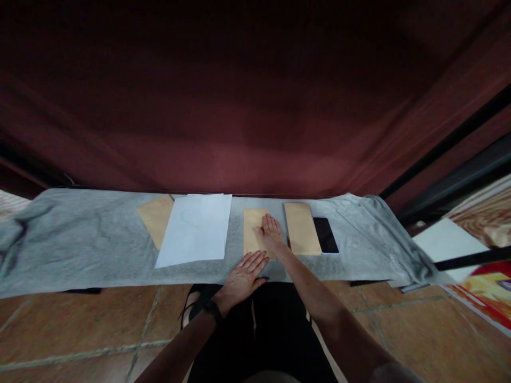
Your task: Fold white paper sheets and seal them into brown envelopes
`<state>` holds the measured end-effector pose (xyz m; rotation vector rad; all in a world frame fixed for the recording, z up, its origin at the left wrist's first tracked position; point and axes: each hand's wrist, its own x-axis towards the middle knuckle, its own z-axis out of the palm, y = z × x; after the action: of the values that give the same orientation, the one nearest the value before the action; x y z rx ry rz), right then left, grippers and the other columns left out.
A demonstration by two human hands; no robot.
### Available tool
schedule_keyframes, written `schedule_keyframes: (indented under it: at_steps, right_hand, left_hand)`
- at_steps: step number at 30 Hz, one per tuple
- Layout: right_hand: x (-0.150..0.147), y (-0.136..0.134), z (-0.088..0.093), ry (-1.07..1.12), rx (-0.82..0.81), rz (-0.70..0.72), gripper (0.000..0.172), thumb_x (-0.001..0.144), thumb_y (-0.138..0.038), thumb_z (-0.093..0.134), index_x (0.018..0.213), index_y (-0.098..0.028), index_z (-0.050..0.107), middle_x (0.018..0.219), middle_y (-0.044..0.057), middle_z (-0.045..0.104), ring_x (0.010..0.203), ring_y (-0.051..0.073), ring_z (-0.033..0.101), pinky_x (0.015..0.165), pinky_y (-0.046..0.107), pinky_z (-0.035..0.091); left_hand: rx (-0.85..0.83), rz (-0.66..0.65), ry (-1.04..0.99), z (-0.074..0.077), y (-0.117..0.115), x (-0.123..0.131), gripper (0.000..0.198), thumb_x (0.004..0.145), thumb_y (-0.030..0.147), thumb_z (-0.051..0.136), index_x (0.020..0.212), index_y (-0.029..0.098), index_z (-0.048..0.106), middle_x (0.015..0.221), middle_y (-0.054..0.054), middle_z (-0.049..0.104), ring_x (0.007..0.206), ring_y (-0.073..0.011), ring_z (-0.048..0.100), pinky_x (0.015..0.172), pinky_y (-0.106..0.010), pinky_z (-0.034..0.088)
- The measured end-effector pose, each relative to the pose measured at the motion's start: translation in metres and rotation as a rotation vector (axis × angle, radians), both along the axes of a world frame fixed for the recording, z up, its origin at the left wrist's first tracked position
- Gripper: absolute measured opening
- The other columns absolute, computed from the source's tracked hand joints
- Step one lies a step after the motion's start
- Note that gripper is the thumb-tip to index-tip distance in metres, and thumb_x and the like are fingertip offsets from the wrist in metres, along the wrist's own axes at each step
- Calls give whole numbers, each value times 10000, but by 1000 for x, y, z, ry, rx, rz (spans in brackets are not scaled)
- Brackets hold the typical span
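Observation:
A grey cloth [91, 244] covers a low table. On it my right hand [272, 233] lies flat, fingers together and stretched, on a brown envelope [251, 231]. My left hand [243, 276] rests flat and open on the cloth's front edge, just below that envelope; a dark band is on its wrist. To the right lies a second brown envelope [301, 229], and beside it a black phone [326, 234]. Left of my hands lies a white sheet of paper [197, 234], with another brown envelope [156, 217] partly under it.
A dark red curtain [239, 106] hangs behind the table. The floor is of brown tiles [80, 324]. At the right are a white sheet [447, 242], a dark bar [471, 260] and colourful printed material [489, 290]. My dark-clothed legs are below.

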<state>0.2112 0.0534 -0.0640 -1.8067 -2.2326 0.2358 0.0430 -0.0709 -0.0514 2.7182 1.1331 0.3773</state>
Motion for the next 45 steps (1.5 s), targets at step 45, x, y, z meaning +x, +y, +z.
schedule_keyframes:
  at_steps: [45]
  right_hand:
    - [29, -175, -10, 23, 229, 67, 631, 1026, -387, 448, 1561, -77, 321, 1591, 174, 375, 1489, 278, 336, 1211, 476, 311]
  left_hand:
    - [57, 371, 47, 4, -32, 8, 526, 1042, 371, 319, 1416, 65, 527, 1496, -195, 513, 1438, -267, 434, 1220, -463, 302]
